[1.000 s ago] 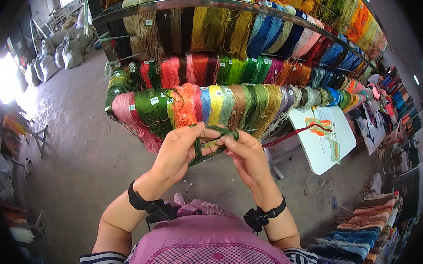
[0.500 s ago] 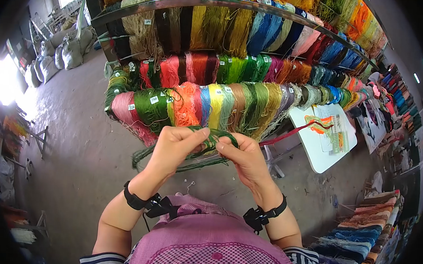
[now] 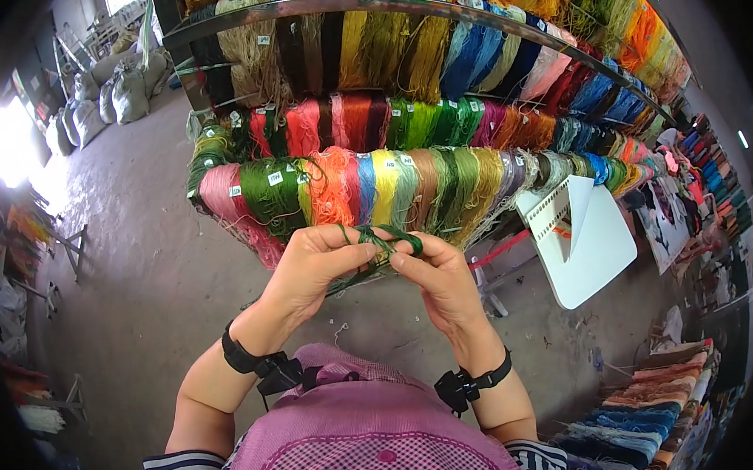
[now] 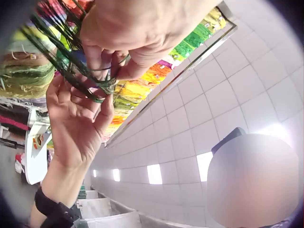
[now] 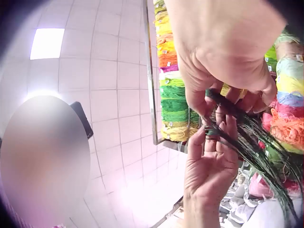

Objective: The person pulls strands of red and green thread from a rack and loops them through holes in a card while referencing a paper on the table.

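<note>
A person's left hand [image 3: 314, 261] and right hand [image 3: 438, 276] are close together, thumbs nearly meeting, each pinching the same bundle of dark green thread [image 5: 254, 151]. The thread is held in front of the body, looped between the fingers, with long strands trailing loose in the right wrist view. Each wrist wears a black strap. Below is a pink apron [image 3: 385, 397] over striped sleeves. Beyond the hands, labelled hanks of many colours [image 3: 385, 184] hang in rows on a rack. To the right, a curled white sheet [image 3: 579, 213] stands up from a white board [image 3: 603, 264]; at far left are pale sacks [image 3: 128, 94].
</note>
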Demonstrator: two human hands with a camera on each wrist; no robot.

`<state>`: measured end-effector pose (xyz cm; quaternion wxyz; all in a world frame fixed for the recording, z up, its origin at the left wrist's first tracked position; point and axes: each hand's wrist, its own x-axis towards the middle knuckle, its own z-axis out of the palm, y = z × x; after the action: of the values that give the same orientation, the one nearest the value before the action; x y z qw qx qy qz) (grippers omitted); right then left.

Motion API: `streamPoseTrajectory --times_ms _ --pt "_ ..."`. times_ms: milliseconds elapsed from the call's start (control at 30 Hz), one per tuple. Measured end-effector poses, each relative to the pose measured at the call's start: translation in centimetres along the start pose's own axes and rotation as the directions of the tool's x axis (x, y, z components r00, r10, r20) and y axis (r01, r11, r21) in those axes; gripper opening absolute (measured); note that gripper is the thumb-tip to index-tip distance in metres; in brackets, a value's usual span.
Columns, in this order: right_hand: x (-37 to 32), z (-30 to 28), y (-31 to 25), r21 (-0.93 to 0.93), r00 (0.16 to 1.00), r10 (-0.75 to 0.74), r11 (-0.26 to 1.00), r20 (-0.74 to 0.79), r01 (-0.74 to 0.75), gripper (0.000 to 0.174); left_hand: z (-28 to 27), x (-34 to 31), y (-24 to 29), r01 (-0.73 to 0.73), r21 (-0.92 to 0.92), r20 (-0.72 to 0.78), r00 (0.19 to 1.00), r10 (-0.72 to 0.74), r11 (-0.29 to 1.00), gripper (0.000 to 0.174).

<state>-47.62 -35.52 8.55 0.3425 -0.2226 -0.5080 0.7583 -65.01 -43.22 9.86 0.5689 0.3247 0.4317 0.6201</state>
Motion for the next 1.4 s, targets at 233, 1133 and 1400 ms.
streamPoseTrajectory --times_ms 233,1133,1400 --pt "1.1 -1.8 0.8 0.205 0.983 0.155 0.964 0.096 -0.172 0.024 1.0 0.3 0.3 0.063 -0.224 0.038 0.998 -0.056 0.973 0.037" --pt "1.2 -0.5 -0.1 0.084 0.997 0.052 0.995 0.052 -0.056 0.021 1.0 1.1 0.2 0.058 -0.196 0.067 0.997 -0.045 0.979 0.064" --pt "1.1 -0.5 -0.1 0.002 0.998 0.049 0.999 0.029 -0.049 0.015 1.4 0.7 0.4 0.019 -0.14 0.028 0.999 -0.016 0.99 0.024"
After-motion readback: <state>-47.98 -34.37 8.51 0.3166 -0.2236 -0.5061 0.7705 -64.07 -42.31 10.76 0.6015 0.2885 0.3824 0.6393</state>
